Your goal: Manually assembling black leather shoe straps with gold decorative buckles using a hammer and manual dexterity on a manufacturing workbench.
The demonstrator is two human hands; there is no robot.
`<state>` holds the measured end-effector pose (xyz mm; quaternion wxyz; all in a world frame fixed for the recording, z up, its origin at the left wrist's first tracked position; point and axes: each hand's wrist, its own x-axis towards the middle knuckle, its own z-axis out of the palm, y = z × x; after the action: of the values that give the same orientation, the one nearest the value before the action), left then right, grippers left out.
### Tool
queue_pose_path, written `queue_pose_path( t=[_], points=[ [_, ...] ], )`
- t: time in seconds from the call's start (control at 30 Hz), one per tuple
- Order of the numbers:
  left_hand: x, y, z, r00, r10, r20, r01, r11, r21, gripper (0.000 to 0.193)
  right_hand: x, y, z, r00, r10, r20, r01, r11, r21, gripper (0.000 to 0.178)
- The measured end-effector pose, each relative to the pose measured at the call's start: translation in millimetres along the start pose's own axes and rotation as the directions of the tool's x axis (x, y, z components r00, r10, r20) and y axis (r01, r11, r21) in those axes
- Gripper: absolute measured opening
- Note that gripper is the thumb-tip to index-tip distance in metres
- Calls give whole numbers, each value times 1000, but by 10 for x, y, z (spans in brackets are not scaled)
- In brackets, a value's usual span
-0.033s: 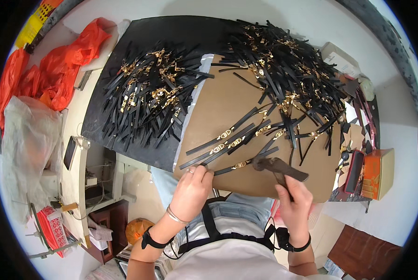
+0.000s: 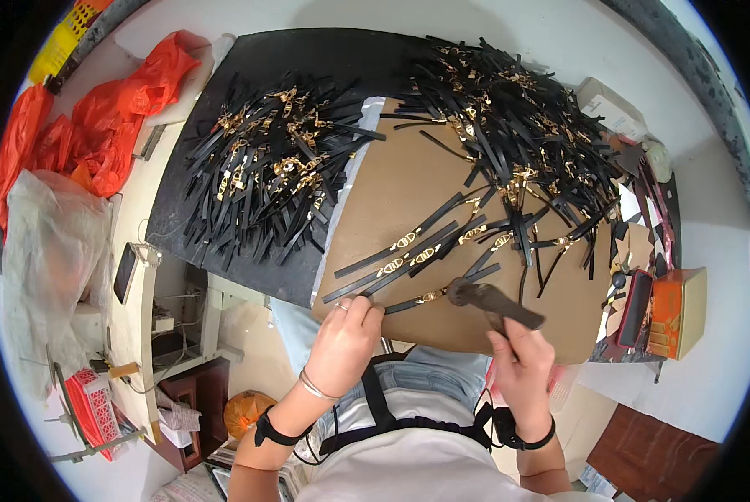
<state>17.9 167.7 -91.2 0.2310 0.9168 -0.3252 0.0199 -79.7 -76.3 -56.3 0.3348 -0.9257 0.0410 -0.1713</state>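
Note:
Fingers pinched together, my left hand (image 2: 347, 335) holds the left end of a thin black strap (image 2: 401, 307) at the near edge of a brown sheet (image 2: 383, 201). A gold buckle (image 2: 429, 296) sits partway along this strap. In my right hand (image 2: 525, 364) is a dark hammer (image 2: 504, 306), gripped by its handle. Its round face overlaps the strap just right of the buckle; whether it touches cannot be told. Behind my left hand lie several similar straps with gold buckles (image 2: 391, 266), side by side on the sheet.
A large heap of black straps with gold fittings (image 2: 517, 125) covers the far right. Another pile (image 2: 266, 167) lies on the black table (image 2: 258, 58) at left. A dark red phone-like object (image 2: 637, 308) and an orange box (image 2: 678, 314) stand at the right edge.
The hammer and my right hand have shifted slightly to the left, bringing the hammer's face closer to the buckle. My left hand and the strap look unmoved.

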Motion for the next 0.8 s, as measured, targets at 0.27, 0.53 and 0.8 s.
queue_pose_path(
  t=[0.27,0.53,0.8],
  points=[
    [133,-74,-84,984,-139,-110,114,972,-206,13,193,-195,194,998,-49,48,48,999,9,22],
    [432,-64,184,970,-164,-181,139,980,-146,11,135,-60,189,993,54,102,-46,995,-83,37],
    [180,-84,-20,965,-250,-77,241,964,-110,9,302,-94,204,995,31,-97,-21,995,102,28]
  ],
)
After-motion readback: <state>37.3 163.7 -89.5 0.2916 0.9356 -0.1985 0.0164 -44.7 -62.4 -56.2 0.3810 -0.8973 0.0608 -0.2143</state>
